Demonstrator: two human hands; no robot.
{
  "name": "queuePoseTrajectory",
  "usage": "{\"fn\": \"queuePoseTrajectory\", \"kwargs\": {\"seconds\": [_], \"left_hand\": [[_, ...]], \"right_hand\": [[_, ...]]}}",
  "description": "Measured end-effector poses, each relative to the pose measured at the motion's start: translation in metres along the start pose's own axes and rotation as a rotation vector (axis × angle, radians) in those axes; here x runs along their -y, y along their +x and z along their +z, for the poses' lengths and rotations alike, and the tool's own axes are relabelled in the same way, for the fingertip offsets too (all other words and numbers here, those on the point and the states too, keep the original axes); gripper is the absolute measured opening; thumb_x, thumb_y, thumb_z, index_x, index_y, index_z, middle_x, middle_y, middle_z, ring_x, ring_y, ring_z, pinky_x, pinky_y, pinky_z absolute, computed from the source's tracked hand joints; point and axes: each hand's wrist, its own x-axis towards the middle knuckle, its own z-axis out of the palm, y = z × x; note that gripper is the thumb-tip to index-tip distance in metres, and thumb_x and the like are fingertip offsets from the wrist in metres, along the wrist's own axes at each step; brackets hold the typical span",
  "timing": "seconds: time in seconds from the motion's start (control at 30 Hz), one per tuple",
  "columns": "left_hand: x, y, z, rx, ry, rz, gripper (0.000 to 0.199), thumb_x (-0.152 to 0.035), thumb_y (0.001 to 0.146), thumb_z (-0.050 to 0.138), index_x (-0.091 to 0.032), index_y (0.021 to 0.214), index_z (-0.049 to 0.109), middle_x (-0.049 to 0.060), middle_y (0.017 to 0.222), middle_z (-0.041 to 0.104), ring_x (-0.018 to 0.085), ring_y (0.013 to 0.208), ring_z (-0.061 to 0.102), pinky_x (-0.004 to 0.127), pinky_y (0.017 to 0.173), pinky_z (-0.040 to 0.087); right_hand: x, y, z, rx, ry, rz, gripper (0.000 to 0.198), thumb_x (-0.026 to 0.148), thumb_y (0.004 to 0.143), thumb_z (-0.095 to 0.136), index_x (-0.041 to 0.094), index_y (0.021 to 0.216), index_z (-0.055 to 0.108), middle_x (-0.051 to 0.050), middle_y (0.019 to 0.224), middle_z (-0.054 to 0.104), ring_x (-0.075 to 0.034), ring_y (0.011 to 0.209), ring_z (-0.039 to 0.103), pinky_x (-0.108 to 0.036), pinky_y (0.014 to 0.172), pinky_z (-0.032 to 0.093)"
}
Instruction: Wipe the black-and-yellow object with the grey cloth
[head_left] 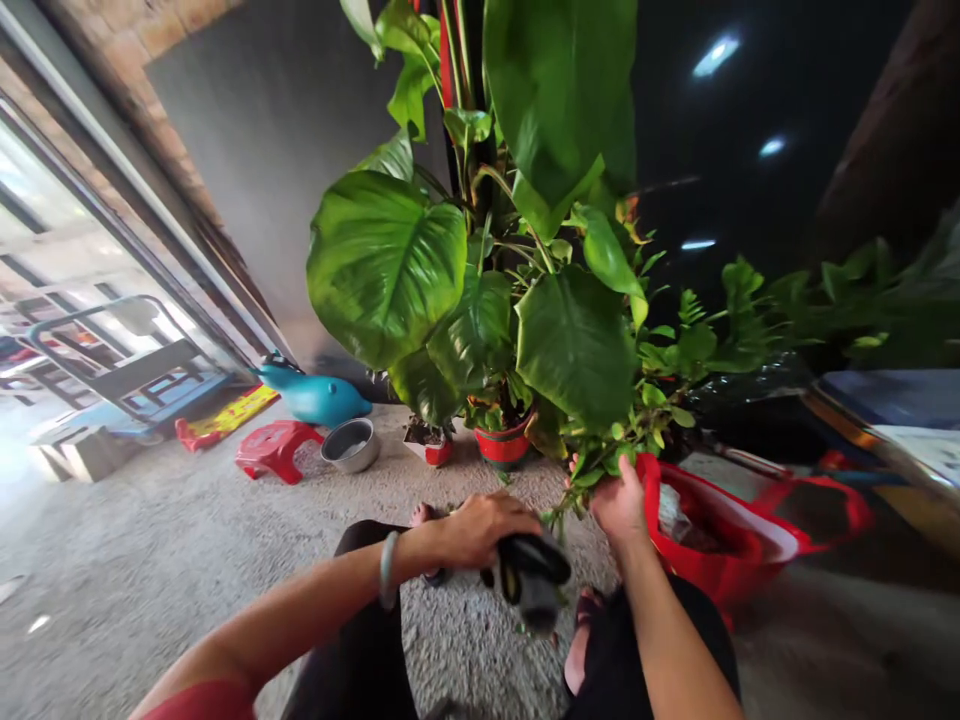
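Observation:
My left hand (491,528), with a pale bangle (389,570) at the wrist, is closed on a blurred black-and-grey item (534,580) with yellow trim. Its exact kind is smeared by motion. To the right, my right hand (619,503) curls round green leafy stems (589,475) at the plant's lower edge, its fingers partly hidden by leaves. Stems hang down between the two hands. Just beyond stands a large broad-leaved plant (386,265) in a red pot (502,443). Close by my right wrist is a red bag (705,570).
Left of the pot are a small planter (431,446), a metal bowl (351,446), a red plastic stool (277,450) and a blue toy animal (322,397). A platform trolley (139,385) stands farther left. Dark panels rise behind the plants.

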Motion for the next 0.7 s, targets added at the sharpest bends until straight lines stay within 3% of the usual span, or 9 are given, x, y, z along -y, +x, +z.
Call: {"fn": "queuePoseTrajectory", "kwargs": {"seconds": [0.07, 0.13, 0.23, 0.3, 0.37, 0.43, 0.53, 0.63, 0.7], "left_hand": [[-0.009, -0.026, -0.028, -0.119, -0.047, 0.037, 0.059, -0.004, 0.081, 0.058, -0.033, 0.132, 0.07, -0.001, 0.129, 0.078, 0.018, 0.114, 0.075, 0.03, 0.098, 0.064], [-0.006, -0.031, -0.071, -0.408, 0.033, 0.004, 0.061, -0.002, 0.086, 0.054, -0.03, 0.139, 0.066, 0.004, 0.137, 0.075, 0.02, 0.127, 0.071, 0.037, 0.106, 0.061], [0.025, -0.01, -0.125, -0.859, 0.272, -0.091, 0.058, -0.005, 0.088, 0.06, -0.027, 0.141, 0.066, 0.008, 0.144, 0.07, 0.026, 0.136, 0.064, 0.048, 0.114, 0.055], [0.055, 0.008, -0.135, -0.954, 0.389, -0.193, 0.059, -0.005, 0.086, 0.06, -0.025, 0.142, 0.067, 0.009, 0.148, 0.067, 0.029, 0.137, 0.061, 0.051, 0.116, 0.053], [0.079, 0.016, -0.119, -0.841, 0.42, -0.264, 0.06, -0.003, 0.082, 0.056, -0.022, 0.138, 0.07, 0.009, 0.143, 0.07, 0.03, 0.131, 0.063, 0.049, 0.11, 0.056], [0.09, 0.009, -0.084, -0.567, 0.359, -0.313, 0.061, 0.0, 0.079, 0.052, -0.021, 0.133, 0.073, 0.007, 0.134, 0.074, 0.028, 0.122, 0.067, 0.044, 0.101, 0.06], [0.078, -0.028, -0.025, -0.203, 0.212, -0.263, 0.067, 0.0, 0.072, 0.055, -0.03, 0.128, 0.074, 0.005, 0.129, 0.078, 0.026, 0.114, 0.072, 0.038, 0.093, 0.063], [0.05, -0.066, -0.001, -0.141, 0.043, -0.203, 0.077, -0.002, 0.066, 0.052, -0.038, 0.131, 0.071, -0.001, 0.127, 0.079, 0.023, 0.113, 0.075, 0.035, 0.092, 0.064], [0.036, -0.078, -0.015, -0.256, -0.018, -0.193, 0.077, -0.003, 0.068, 0.05, -0.037, 0.134, 0.069, -0.002, 0.128, 0.078, 0.021, 0.116, 0.075, 0.037, 0.097, 0.063]], "right_hand": [[0.0, 0.001, -0.003, -0.005, -0.004, -0.006, 0.029, 0.051, 0.086, 0.072, 0.026, 0.1, 0.076, -0.006, 0.088, 0.084, -0.033, 0.097, 0.082, -0.054, 0.086, 0.068], [-0.001, 0.001, -0.003, 0.0, -0.02, -0.019, 0.031, 0.052, 0.083, 0.075, 0.025, 0.099, 0.076, -0.006, 0.087, 0.084, -0.033, 0.093, 0.082, -0.054, 0.083, 0.068], [-0.004, -0.001, 0.002, 0.006, -0.057, -0.041, 0.033, 0.052, 0.08, 0.076, 0.025, 0.098, 0.075, -0.006, 0.087, 0.084, -0.033, 0.088, 0.083, -0.053, 0.078, 0.069], [-0.006, -0.001, 0.007, -0.006, -0.067, -0.051, 0.031, 0.051, 0.08, 0.075, 0.025, 0.097, 0.074, -0.006, 0.086, 0.085, -0.031, 0.083, 0.083, -0.051, 0.076, 0.069], [-0.009, -0.002, 0.01, -0.027, -0.057, -0.055, 0.03, 0.049, 0.08, 0.075, 0.023, 0.095, 0.074, -0.006, 0.085, 0.085, -0.03, 0.079, 0.082, -0.049, 0.073, 0.069], [-0.01, -0.001, 0.011, -0.053, -0.035, -0.055, 0.028, 0.045, 0.08, 0.075, 0.023, 0.096, 0.074, -0.006, 0.083, 0.084, -0.029, 0.076, 0.082, -0.046, 0.072, 0.069], [-0.013, -0.001, 0.01, -0.084, -0.008, -0.027, 0.026, 0.042, 0.083, 0.071, 0.022, 0.1, 0.075, -0.004, 0.081, 0.083, -0.028, 0.079, 0.082, -0.044, 0.072, 0.07], [-0.016, -0.003, 0.011, -0.13, -0.025, 0.054, 0.025, 0.04, 0.089, 0.064, 0.02, 0.1, 0.075, -0.007, 0.08, 0.082, -0.03, 0.083, 0.083, -0.045, 0.072, 0.07], [-0.019, -0.005, 0.014, -0.149, -0.046, 0.08, 0.023, 0.037, 0.091, 0.062, 0.019, 0.098, 0.075, -0.008, 0.079, 0.082, -0.03, 0.082, 0.083, -0.045, 0.071, 0.071]]}}
